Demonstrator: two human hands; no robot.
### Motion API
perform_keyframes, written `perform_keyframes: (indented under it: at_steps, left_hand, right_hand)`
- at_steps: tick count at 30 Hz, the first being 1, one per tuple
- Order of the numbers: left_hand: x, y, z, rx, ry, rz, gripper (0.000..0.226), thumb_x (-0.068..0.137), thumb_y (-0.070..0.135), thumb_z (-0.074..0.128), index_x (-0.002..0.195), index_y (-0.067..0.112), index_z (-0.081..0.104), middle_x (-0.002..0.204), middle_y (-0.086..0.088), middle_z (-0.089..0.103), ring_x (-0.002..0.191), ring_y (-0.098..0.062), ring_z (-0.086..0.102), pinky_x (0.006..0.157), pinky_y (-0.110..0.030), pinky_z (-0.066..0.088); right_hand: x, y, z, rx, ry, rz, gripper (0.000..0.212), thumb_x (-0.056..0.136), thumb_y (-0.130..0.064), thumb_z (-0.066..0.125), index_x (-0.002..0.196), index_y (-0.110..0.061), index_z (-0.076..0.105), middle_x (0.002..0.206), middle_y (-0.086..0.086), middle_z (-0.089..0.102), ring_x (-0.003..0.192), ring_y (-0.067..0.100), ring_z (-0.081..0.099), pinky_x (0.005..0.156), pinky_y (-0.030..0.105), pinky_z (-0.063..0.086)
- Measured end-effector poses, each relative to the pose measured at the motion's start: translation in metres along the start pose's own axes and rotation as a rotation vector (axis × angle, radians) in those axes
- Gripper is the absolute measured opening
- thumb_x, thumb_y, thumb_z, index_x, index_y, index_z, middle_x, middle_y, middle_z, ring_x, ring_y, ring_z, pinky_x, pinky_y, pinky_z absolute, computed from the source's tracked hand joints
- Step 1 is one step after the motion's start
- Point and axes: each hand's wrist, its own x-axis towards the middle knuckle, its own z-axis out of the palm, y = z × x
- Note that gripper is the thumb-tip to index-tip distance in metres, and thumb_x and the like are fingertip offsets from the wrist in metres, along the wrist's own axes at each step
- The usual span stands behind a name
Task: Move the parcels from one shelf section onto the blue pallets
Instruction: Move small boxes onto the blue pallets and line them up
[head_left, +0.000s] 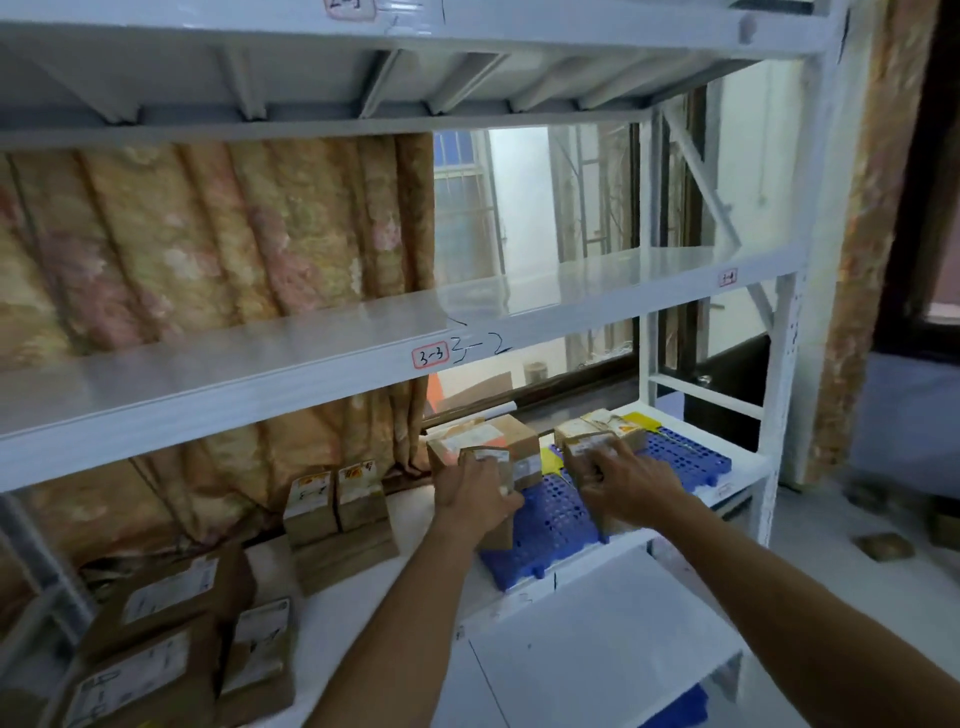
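A blue perforated pallet (550, 525) lies on the white shelf, right of centre. My left hand (475, 496) grips a small brown parcel (500, 525) standing at the pallet's left edge. My right hand (631, 491) is closed on another brown parcel (587, 454) set on the pallet's middle. Larger brown boxes (485, 434) and more parcels (605, 423) stand at the back of the pallet. On the left shelf section sit two small upright parcels (332, 499) atop a flat box, and several bigger labelled parcels (171, 597) nearer the front.
The shelf above (260, 364), labelled 3-3, hangs low over the pallet. A white upright post (779, 405) bounds the right side. A lower white shelf (597, 649) and a second blue pallet corner (675, 709) lie below. A curtain and window stand behind. Small boxes lie on the floor (883, 545) at right.
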Motion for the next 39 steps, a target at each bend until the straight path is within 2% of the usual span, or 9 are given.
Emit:
perform_keyframes:
  at_steps: [5,8,12,16,22,28,30,34,39]
  left_hand:
    - [-0.001,0.059,0.023,0.009,-0.012,-0.029,0.063,0.084,0.06,0.054,0.133,0.021,0.054,0.135,-0.008,0.052,0.117,-0.029,0.054,0.09,-0.038,0.045]
    - [-0.002,0.081,0.038,0.023,0.015,-0.058,0.056,0.085,0.058,0.055,0.125,0.02,0.06,0.13,-0.006,0.058,0.11,-0.026,0.059,0.083,-0.035,0.049]
    - [-0.006,0.091,0.057,-0.014,0.0,-0.117,0.045,0.084,0.054,0.057,0.114,0.02,0.063,0.118,-0.003,0.064,0.101,-0.024,0.064,0.076,-0.033,0.052]
    - [-0.001,0.08,0.072,-0.064,-0.027,-0.167,0.045,0.084,0.054,0.056,0.116,0.023,0.06,0.12,-0.003,0.061,0.104,-0.026,0.064,0.076,-0.032,0.047]
    - [0.015,0.051,0.108,-0.131,-0.023,-0.244,0.042,0.081,0.057,0.054,0.109,0.027,0.061,0.116,0.001,0.063,0.101,-0.024,0.064,0.075,-0.032,0.048]
    - [0.046,0.02,0.123,-0.148,-0.028,-0.28,0.046,0.083,0.06,0.056,0.112,0.024,0.059,0.124,0.0,0.059,0.107,-0.024,0.061,0.079,-0.035,0.05]
    - [0.059,0.012,0.12,-0.13,-0.035,-0.285,0.047,0.084,0.059,0.058,0.113,0.022,0.059,0.126,-0.002,0.056,0.108,-0.025,0.059,0.078,-0.035,0.047]
    - [0.076,0.002,0.121,-0.125,-0.022,-0.322,0.041,0.087,0.055,0.058,0.108,0.02,0.059,0.117,-0.006,0.06,0.1,-0.027,0.06,0.069,-0.032,0.038]
    - [0.076,0.005,0.151,-0.097,-0.062,-0.287,0.039,0.084,0.051,0.059,0.112,0.024,0.059,0.125,-0.002,0.057,0.107,-0.025,0.059,0.079,-0.035,0.048]
  right_hand:
    - [-0.017,0.066,0.005,-0.049,-0.036,-0.012,0.058,0.088,-0.063,0.047,0.136,-0.031,0.042,0.144,0.004,0.04,0.111,0.031,0.059,0.086,0.042,0.045]
    - [-0.021,0.095,0.011,-0.085,-0.042,-0.064,0.055,0.09,-0.063,0.046,0.133,-0.029,0.044,0.141,0.003,0.041,0.11,0.03,0.058,0.084,0.041,0.045]
    - [-0.014,0.116,0.028,-0.034,-0.099,-0.044,0.053,0.088,-0.062,0.048,0.13,-0.029,0.045,0.139,0.003,0.041,0.11,0.03,0.057,0.081,0.041,0.044]
    - [0.002,0.109,0.048,-0.011,-0.106,-0.074,0.05,0.088,-0.06,0.051,0.126,-0.028,0.047,0.136,0.005,0.042,0.104,0.03,0.06,0.081,0.043,0.049]
    - [0.029,0.079,0.089,-0.058,-0.152,-0.172,0.052,0.092,-0.059,0.049,0.132,-0.027,0.043,0.142,0.007,0.038,0.107,0.033,0.058,0.08,0.039,0.042]
    - [0.057,0.068,0.111,-0.086,-0.192,-0.269,0.052,0.09,-0.059,0.047,0.131,-0.028,0.042,0.141,0.005,0.037,0.103,0.031,0.057,0.075,0.038,0.041]
    - [0.071,0.068,0.108,-0.099,-0.192,-0.274,0.052,0.091,-0.059,0.047,0.133,-0.028,0.041,0.142,0.005,0.036,0.104,0.03,0.057,0.077,0.039,0.044]
    - [0.092,0.069,0.109,-0.072,-0.206,-0.238,0.056,0.09,-0.061,0.048,0.134,-0.026,0.042,0.142,0.007,0.036,0.109,0.033,0.055,0.087,0.046,0.047]
    - [0.113,0.061,0.121,-0.075,-0.194,-0.321,0.058,0.089,-0.061,0.049,0.131,-0.022,0.045,0.14,0.008,0.037,0.107,0.031,0.056,0.081,0.043,0.045]
